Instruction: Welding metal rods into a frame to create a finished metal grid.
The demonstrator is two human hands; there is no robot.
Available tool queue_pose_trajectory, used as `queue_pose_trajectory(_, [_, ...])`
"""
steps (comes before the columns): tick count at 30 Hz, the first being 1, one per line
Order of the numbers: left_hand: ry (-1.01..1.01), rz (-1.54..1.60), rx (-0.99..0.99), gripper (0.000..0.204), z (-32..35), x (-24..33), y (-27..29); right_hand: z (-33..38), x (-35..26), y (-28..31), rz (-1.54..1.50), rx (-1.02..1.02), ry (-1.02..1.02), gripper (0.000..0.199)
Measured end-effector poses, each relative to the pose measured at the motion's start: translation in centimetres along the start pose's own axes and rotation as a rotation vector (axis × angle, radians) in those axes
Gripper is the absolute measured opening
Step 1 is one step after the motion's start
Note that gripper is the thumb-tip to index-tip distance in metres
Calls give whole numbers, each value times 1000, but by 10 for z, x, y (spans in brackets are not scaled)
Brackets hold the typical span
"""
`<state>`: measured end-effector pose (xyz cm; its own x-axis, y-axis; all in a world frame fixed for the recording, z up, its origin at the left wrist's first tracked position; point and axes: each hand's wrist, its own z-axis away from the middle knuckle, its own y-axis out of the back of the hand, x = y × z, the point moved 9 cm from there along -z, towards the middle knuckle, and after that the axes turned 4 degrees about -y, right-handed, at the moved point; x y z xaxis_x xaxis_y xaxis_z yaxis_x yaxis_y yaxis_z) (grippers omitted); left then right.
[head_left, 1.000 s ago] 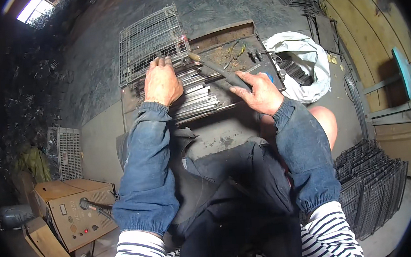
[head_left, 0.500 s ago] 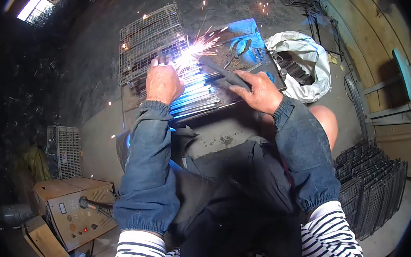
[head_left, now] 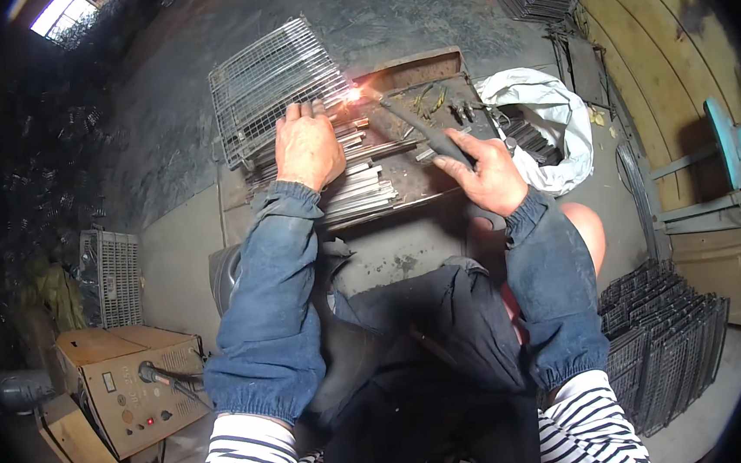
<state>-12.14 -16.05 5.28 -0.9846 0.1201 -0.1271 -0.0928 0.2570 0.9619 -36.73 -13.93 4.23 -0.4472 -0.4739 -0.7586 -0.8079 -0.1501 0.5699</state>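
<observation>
My left hand (head_left: 307, 149) is closed, its fingers hooked over the near edge of a wire mesh cage (head_left: 267, 74). Its fingertips are partly hidden among the wires. In my right hand (head_left: 492, 174) is the dark handle of a welding torch (head_left: 423, 130), pointing up and left toward the cage's right corner. A small orange glow (head_left: 355, 95) burns at that corner, close to the torch's front end. Several metal strips (head_left: 358, 189) lie stacked below and beside my left hand, on a dark metal worktable (head_left: 397, 129).
A white sack (head_left: 576, 128) holding dark metal pieces stands right of the worktable. Stacked black mesh panels (head_left: 658, 348) are at lower right. At lower left sits a welding machine (head_left: 143, 389) with a red light; another mesh cage (head_left: 117, 273) stands behind it.
The bright blue-white arc and its spray of sparks have shrunk to a small orange glow. The cage is tilted differently. My right hand has shifted right and toward me with the torch.
</observation>
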Motion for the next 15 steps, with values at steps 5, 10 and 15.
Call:
queue_pose_trajectory(5, [-2, -12, -23, 57, -14, 4, -7, -1, 11, 15, 6, 28, -48, 44])
queue_pose_trajectory(10, [-6, -44, -22, 60, -13, 5, -9, 0, 13, 10, 34, 24, -50, 47])
queue_pose_trajectory(15, [-14, -63, -19, 63, -14, 7, -9, -6, 23, -1, 20, 31, -33, 48])
